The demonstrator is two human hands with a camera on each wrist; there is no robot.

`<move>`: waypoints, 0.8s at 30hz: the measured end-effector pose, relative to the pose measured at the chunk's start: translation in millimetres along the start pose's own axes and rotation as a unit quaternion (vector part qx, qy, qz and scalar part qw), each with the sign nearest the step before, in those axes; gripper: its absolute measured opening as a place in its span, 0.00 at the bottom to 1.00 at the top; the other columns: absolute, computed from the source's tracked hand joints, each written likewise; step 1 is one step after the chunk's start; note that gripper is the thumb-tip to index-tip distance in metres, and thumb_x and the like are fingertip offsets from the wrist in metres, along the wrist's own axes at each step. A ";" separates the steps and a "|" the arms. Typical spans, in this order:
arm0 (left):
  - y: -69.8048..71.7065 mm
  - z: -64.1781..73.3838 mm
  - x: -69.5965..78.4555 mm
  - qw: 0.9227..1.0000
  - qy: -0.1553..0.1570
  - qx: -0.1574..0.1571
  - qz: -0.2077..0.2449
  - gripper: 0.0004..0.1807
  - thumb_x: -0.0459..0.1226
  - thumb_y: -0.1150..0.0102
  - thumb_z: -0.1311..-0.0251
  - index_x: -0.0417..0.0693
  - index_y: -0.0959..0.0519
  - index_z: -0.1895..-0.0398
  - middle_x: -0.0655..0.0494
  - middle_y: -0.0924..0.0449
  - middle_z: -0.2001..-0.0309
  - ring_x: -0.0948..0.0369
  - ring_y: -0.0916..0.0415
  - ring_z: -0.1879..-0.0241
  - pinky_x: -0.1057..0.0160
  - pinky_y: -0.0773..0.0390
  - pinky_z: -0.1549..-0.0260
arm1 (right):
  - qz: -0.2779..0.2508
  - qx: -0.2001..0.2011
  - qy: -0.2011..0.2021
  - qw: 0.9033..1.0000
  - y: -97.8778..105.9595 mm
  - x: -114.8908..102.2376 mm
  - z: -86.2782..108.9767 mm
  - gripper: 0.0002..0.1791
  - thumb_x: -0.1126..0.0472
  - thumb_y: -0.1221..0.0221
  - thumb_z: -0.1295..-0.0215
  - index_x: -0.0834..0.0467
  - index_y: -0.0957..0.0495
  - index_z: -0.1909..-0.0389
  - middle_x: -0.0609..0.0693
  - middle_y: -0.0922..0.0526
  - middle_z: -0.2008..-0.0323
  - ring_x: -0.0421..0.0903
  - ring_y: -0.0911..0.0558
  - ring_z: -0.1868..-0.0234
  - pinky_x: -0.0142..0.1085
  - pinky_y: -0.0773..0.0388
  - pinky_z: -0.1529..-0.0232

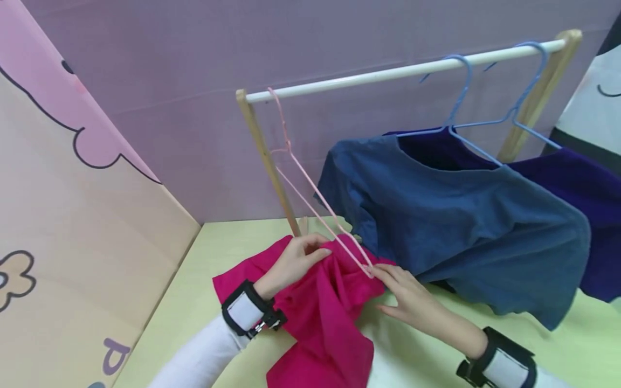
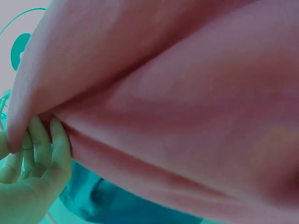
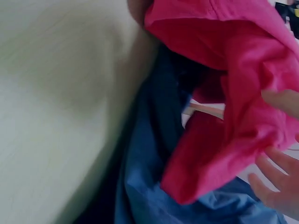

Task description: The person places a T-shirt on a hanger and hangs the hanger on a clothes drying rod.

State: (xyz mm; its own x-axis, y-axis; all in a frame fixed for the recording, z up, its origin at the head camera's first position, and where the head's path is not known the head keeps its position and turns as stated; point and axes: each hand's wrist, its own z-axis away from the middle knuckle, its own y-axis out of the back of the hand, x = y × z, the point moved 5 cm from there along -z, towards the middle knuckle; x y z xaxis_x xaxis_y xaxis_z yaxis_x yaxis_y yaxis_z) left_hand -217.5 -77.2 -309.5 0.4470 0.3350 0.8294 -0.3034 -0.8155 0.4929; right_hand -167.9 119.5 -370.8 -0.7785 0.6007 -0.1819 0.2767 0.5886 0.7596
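Left hand (image 1: 296, 264): pinching pink shirt (image 1: 330, 318). Right hand (image 1: 407, 296): fingers extended, at pink hanger (image 1: 316, 191), near end. Risk: unhooking, if tugged.

the head view looks forward and down from above the near side, far enough back to take in the left hand (image 1: 297, 264), the right hand (image 1: 412, 296) and 2 ends of the rail (image 1: 364, 81) on the far side; it tips, so the rail climbs to the right. the left wrist view looks from the left wristband (image 1: 245, 312), so near the pink garment (image 1: 335, 291) that cloth fills most of it. the right wrist view, from the right wristband (image 1: 504, 369), faces the cloth from farther off, turned sideways, the table (image 3: 56, 102) at its left. all 3 share the pink garment; the head and right wrist views share the blue garment (image 1: 451, 215).
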 end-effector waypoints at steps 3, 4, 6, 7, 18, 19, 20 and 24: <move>-3.2 0.6 -3.4 1.000 0.003 -0.002 0.012 0.09 0.30 0.47 0.40 0.36 0.22 0.58 0.44 0.21 0.62 0.63 0.26 0.64 0.69 0.26 0.60 | 0.016 0.014 0.012 1.000 -11.6 1.8 -2.6 0.39 0.67 0.26 0.69 0.60 0.29 0.48 0.54 0.23 0.57 0.50 0.24 0.56 0.45 0.27 0.60; -4.0 1.0 -4.5 1.000 0.004 -0.002 0.014 0.09 0.31 0.47 0.40 0.36 0.22 0.58 0.44 0.21 0.62 0.63 0.27 0.65 0.69 0.27 0.61 | 0.019 0.019 0.014 1.000 -14.5 2.1 -3.0 0.36 0.68 0.27 0.69 0.59 0.28 0.50 0.54 0.22 0.59 0.49 0.23 0.57 0.44 0.26 0.61; -4.9 2.2 -7.0 1.000 0.005 0.000 0.017 0.09 0.31 0.47 0.39 0.36 0.22 0.58 0.44 0.21 0.62 0.64 0.27 0.65 0.69 0.27 0.61 | 0.014 0.032 0.015 0.999 -18.4 3.3 -3.9 0.29 0.71 0.29 0.67 0.58 0.24 0.56 0.51 0.21 0.64 0.47 0.22 0.61 0.41 0.26 0.62; -5.3 2.9 -8.3 1.000 0.007 0.000 0.018 0.09 0.31 0.48 0.39 0.36 0.23 0.58 0.44 0.21 0.62 0.65 0.27 0.66 0.70 0.27 0.62 | 0.002 0.037 0.012 0.999 -19.3 4.1 -4.5 0.25 0.73 0.31 0.66 0.58 0.23 0.60 0.49 0.20 0.66 0.45 0.22 0.64 0.38 0.26 0.63; 4.1 5.3 -45.3 0.991 0.123 0.057 -0.006 0.10 0.32 0.47 0.39 0.38 0.23 0.57 0.47 0.23 0.66 0.63 0.31 0.70 0.68 0.30 0.68 | -0.285 -0.060 -0.259 0.921 -1.8 45.2 2.6 0.07 0.68 0.44 0.40 0.63 0.19 0.62 0.53 0.18 0.67 0.33 0.25 0.73 0.29 0.26 0.73; 3.9 5.5 -47.7 0.990 0.126 0.063 -0.017 0.09 0.32 0.46 0.40 0.38 0.23 0.57 0.48 0.24 0.68 0.63 0.31 0.72 0.69 0.30 0.71 | -0.291 -0.065 -0.273 0.915 0.3 47.8 3.0 0.07 0.67 0.44 0.39 0.63 0.20 0.62 0.54 0.18 0.67 0.33 0.25 0.73 0.29 0.26 0.73; 3.5 5.8 -48.5 0.989 0.121 0.070 -0.037 0.09 0.32 0.45 0.41 0.38 0.23 0.58 0.48 0.25 0.70 0.63 0.32 0.74 0.69 0.31 0.73 | -0.292 -0.066 -0.279 0.913 2.5 49.6 2.9 0.08 0.67 0.44 0.39 0.64 0.20 0.62 0.54 0.18 0.67 0.34 0.25 0.74 0.29 0.27 0.73; -3.6 12.3 -34.7 0.984 0.030 0.094 -0.148 0.13 0.29 0.40 0.46 0.38 0.25 0.57 0.50 0.28 0.70 0.62 0.33 0.75 0.69 0.31 0.75 | -0.288 -0.053 -0.284 0.913 7.1 52.6 0.0 0.08 0.67 0.44 0.39 0.65 0.20 0.61 0.55 0.18 0.66 0.34 0.24 0.72 0.28 0.26 0.70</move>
State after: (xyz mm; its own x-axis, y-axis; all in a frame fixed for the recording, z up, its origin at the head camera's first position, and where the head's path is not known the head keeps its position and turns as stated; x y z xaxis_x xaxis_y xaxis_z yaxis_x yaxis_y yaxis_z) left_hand -221.6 -91.7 -343.2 0.4398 0.5939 0.6736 -0.0033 -0.7490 0.6625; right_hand -206.9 155.4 -375.0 -0.3514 0.4098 -0.8418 -0.1663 0.8575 0.4869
